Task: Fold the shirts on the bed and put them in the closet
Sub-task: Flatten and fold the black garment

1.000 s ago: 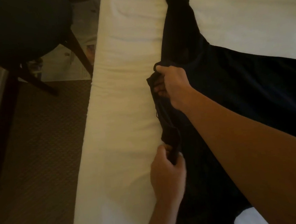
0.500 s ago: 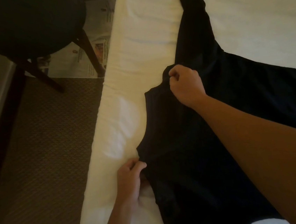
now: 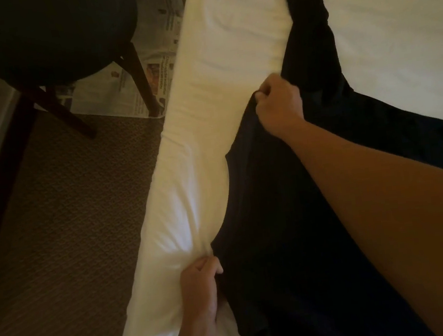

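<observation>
- Shirt (image 3: 288, 215) lies dark along bed (image 3: 229, 44) left edge.
- My left hand (image 3: 199, 282) and right hand (image 3: 276, 104) each pinch its side edge, ready for folding.

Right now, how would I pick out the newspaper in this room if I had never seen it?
Start at the white bed and look off its left edge to the carpeted floor. There a dark wooden chair stands, and the newspaper lies flat under its legs, against the side of the bed. It is the only pale, printed sheet on the brown carpet.
</observation>
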